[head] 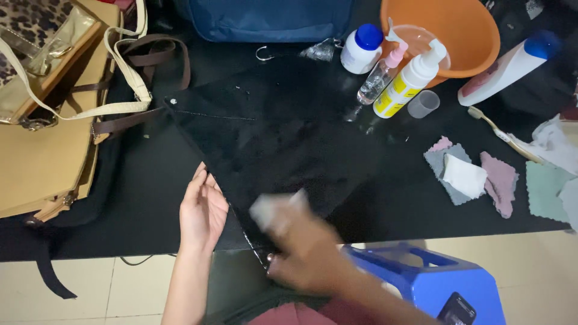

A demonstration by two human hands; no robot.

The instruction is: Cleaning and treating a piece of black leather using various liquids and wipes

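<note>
A black bag (271,138) lies flat on the black table (421,204), one corner pointing toward the person and hanging just over the near edge. The left hand (203,210) rests flat on the bag's left slanting edge, fingers (198,177) straight and together, released, gripping nothing; it presses the fabric down. The right hand (307,253) is blurred with motion just right of it, over the bag's near corner, and its fingers are clenched around a pale cloth (277,207) that sits against the bag's surface. The bag's bulk runs up and to the right from both hands, its long line going from the near corner toward the bottles (400,81) and the orange basin (457,30) at the far side. The right hand is the nearer one to the untouched middle of the bag; the left sits at the margin, touching it. To the right, well apart from the hands, lie small cloth swatches (481,174) and a toothbrush (497,129). A tan bag (48,138) is at the left, and a blue stool (433,283) stands just beside the right forearm.
</note>
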